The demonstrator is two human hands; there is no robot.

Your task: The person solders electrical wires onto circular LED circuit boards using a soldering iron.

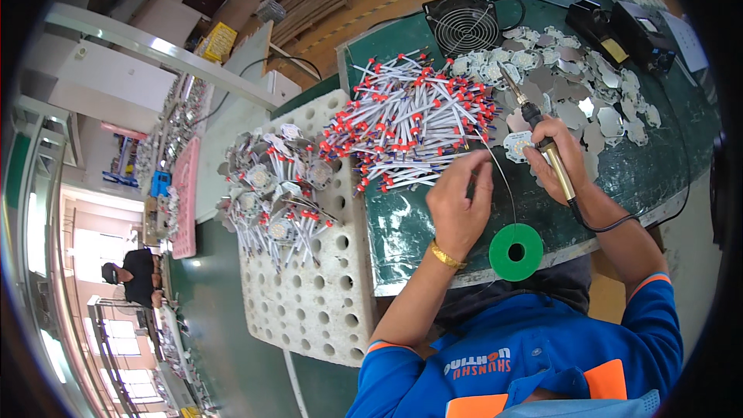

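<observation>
My right hand is wrapped round a soldering iron, its metal tip pointing up and left over silver boards. Right by its fingertips lies a small white round LED board. My left hand, a gold bracelet at its wrist, has its fingers drawn together, seemingly pinching the thin solder wire. That wire curves up from a green spool near the table's front edge. Beyond my left hand spreads a big heap of white lead wires with red connectors.
Many loose silver boards lie at the right. Behind stand a black fan and dark soldering-station boxes. A white perforated foam block at left carries wired boards. The iron's cable loops at right. Another person sits far left.
</observation>
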